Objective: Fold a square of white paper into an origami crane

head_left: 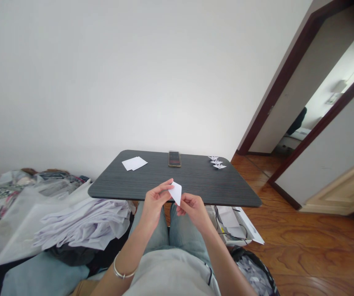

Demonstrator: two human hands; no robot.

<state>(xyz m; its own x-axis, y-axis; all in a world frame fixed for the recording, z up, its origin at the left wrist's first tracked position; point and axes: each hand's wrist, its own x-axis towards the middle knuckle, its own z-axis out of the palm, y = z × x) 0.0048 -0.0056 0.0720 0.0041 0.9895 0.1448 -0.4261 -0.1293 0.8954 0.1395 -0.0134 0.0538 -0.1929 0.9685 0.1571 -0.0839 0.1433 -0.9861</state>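
Note:
A small folded piece of white paper (175, 192), kite-like in outline, is held up between my two hands above the table's front edge. My left hand (154, 202) pinches its upper left side between thumb and fingers. At the lower tip, my right hand (192, 206) is closed on the paper with thumb and curled fingers. Several folded paper cranes (217, 162) stand in a row at the table's back right. On the back left lie flat white paper sheets (134, 163), overlapping each other.
The dark table (152, 181) stands close to a white wall. A phone (174, 158) lies at its back middle. Clothes (87, 220) are heaped at the left. Below the table's right side are a white box (231, 226) with papers and cables, and a black bag (252, 269).

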